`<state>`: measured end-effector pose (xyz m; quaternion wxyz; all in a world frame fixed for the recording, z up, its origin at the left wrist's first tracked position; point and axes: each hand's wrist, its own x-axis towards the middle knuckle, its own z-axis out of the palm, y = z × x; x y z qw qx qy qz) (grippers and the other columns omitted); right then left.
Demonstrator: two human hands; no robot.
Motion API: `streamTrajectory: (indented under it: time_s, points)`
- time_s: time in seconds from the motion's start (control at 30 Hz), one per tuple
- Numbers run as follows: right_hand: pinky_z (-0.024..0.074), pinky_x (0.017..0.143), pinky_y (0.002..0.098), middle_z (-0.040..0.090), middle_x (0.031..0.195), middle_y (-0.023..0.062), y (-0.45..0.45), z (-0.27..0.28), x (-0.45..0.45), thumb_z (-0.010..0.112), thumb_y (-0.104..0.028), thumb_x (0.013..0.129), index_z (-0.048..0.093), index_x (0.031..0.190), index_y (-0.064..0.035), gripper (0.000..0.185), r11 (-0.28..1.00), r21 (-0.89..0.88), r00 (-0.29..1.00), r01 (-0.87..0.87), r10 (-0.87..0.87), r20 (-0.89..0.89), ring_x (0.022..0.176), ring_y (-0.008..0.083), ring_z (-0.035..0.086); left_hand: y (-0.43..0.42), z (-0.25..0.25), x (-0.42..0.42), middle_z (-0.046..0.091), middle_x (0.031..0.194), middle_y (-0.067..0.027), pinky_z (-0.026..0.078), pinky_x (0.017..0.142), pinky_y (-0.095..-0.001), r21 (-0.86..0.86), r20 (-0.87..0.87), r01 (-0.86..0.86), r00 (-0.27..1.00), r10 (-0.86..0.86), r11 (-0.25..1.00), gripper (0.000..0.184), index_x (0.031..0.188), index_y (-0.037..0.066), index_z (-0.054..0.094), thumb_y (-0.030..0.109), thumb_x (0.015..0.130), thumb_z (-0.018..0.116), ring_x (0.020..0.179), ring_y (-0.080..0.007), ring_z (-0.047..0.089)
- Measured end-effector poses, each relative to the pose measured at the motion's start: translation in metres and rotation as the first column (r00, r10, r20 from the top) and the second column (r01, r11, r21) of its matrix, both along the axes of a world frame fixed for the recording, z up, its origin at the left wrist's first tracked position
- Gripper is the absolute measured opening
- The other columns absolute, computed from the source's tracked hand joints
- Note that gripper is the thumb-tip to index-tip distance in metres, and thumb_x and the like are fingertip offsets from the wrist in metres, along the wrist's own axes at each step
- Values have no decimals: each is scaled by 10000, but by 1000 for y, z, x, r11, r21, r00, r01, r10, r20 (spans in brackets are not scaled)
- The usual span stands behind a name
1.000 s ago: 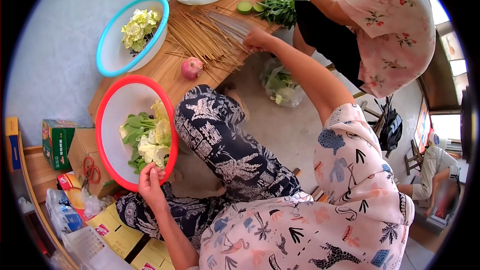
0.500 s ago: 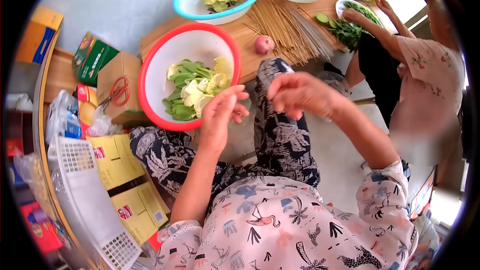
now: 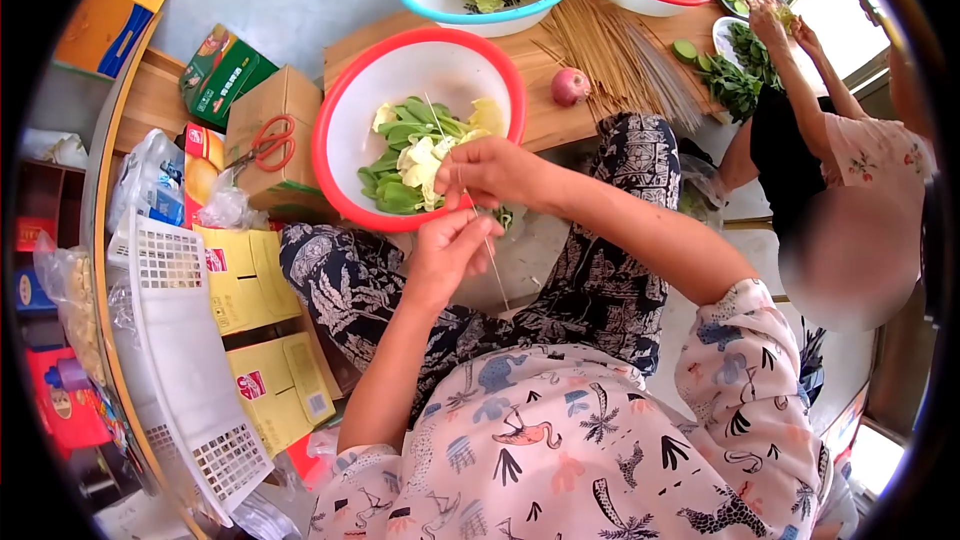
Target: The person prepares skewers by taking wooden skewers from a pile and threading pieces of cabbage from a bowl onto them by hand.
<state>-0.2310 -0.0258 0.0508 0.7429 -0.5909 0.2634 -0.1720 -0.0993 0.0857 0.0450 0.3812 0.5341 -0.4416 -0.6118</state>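
Note:
My left hand (image 3: pixel 447 252) and my right hand (image 3: pixel 490 175) meet at the near rim of the red-rimmed bowl (image 3: pixel 338 100). Both have their fingers closed on a thin skewer (image 3: pixel 498 278), which runs from over the bowl down past my left hand toward my lap. Pale yellow leaves (image 3: pixel 422 168) and green leafy vegetables (image 3: pixel 397 195) lie in the bowl, partly behind my right hand. Whether my right fingers also pinch a leaf cannot be made out.
A red onion (image 3: pixel 570 87) and a spread of skewers (image 3: pixel 600 45) lie on the wooden table (image 3: pixel 540 125). Beyond are a blue-rimmed bowl (image 3: pixel 420 2) and another red-rimmed bowl (image 3: pixel 640 2). Scissors (image 3: pixel 272 144) rest by a cardboard box (image 3: pixel 285 105). A co-worker (image 3: pixel 870 155) sits at right.
My right hand has come from the skewer pile over to my left hand at the bowl, and a skewer now shows between them. The view has turned, shifting the table to the right.

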Motion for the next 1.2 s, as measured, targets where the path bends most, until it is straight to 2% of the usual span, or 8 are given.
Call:
streamTrajectory:
  time_s: [0.13,0.27,0.33,0.4,0.47,0.8,0.87,1.2]
  points:
    - [319,430,202,597,647,34,-35,-28,-14,429,-226,956,584,1005,-21,261,961,168,960,220,-244,138,440,65,396,-39,-8,33,587,680,-6,426,506,-191,-64,139,-21,990,30,998,226,945,23,657,209,913,533,546,-64,525]
    - [296,421,205,570,613,14,-56,-30,-39,403,-243,965,554,1086,-24,293,913,317,919,255,-331,215,425,67,378,-81,-32,78,612,701,-29,443,529,-251,-236,558,-67,807,192,969,126,859,24,662,126,830,594,586,-109,569]
    - [305,435,203,574,643,11,-55,-26,-40,402,-249,965,539,1122,-24,307,904,349,893,246,-351,282,451,63,390,-91,-40,83,618,715,-84,466,593,-306,-402,773,250,608,180,881,83,816,24,655,84,792,603,634,-201,600]
    - [339,465,203,591,697,26,-49,-24,-39,381,-218,970,516,1157,-13,308,902,359,891,239,-351,288,490,72,417,-95,-47,83,611,817,-127,477,698,-357,-301,826,305,558,87,903,117,861,47,652,50,746,628,775,-287,608]
    - [373,501,201,602,734,47,-48,-24,-37,355,-173,972,489,1181,5,305,909,366,891,198,-323,319,516,85,441,-97,-50,79,586,932,-130,471,764,-389,-206,951,480,302,60,853,262,978,71,629,28,720,649,899,-308,588]
    - [369,494,194,604,722,51,-47,-28,-45,346,-148,971,497,1159,14,291,918,325,910,226,-318,266,510,85,440,-112,-73,91,547,1010,-142,457,807,-423,-141,979,495,200,45,857,417,1113,86,561,-9,712,621,963,-346,550]
    - [364,489,192,602,718,54,-47,-31,-45,350,-150,971,498,1155,14,287,917,324,908,232,-324,267,504,83,437,-118,-79,101,542,1002,-141,454,800,-426,-207,942,426,330,62,880,389,1094,86,566,1,718,623,954,-350,550]
    - [340,453,179,596,673,58,-44,-34,-41,380,-170,969,497,1136,-7,261,925,296,922,237,-311,233,448,67,399,-100,-67,58,543,919,-109,459,766,-387,-238,949,574,308,62,784,238,937,87,623,54,705,670,929,-286,556]
